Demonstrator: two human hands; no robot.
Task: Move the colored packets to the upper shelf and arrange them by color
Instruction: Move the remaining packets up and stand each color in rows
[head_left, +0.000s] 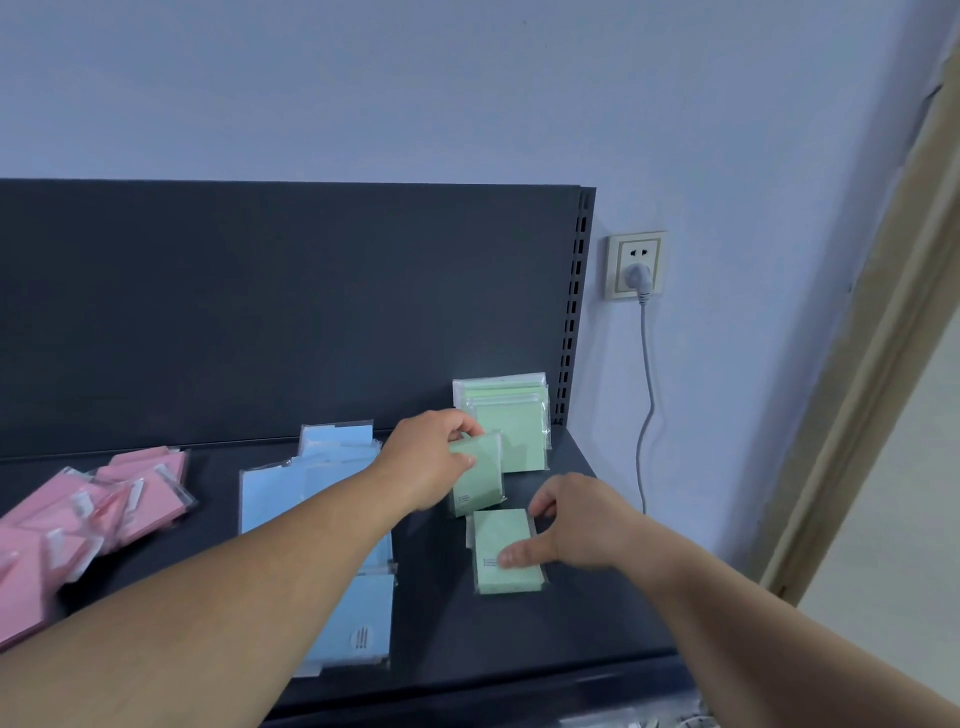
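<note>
On the dark upper shelf (587, 623) lie three colour groups. Pink packets (78, 519) spread at the left and blue packets (322, 483) sit in the middle, partly hidden by my left forearm. A stack of green packets (511, 421) leans against the back panel at the right. My left hand (431, 457) grips one green packet (480, 488), tilted up just in front of that stack. My right hand (576, 525) pinches another green packet (506, 553) that lies flat on the shelf, thumb on its face and fingers at its far right edge.
The shelf's dark back panel (260, 312) rises behind the packets, with a slotted upright (574, 312) at its right end. A wall socket (636, 265) with a plugged-in grey cable (647, 395) is right of the shelf. A door frame (857, 389) runs along the far right.
</note>
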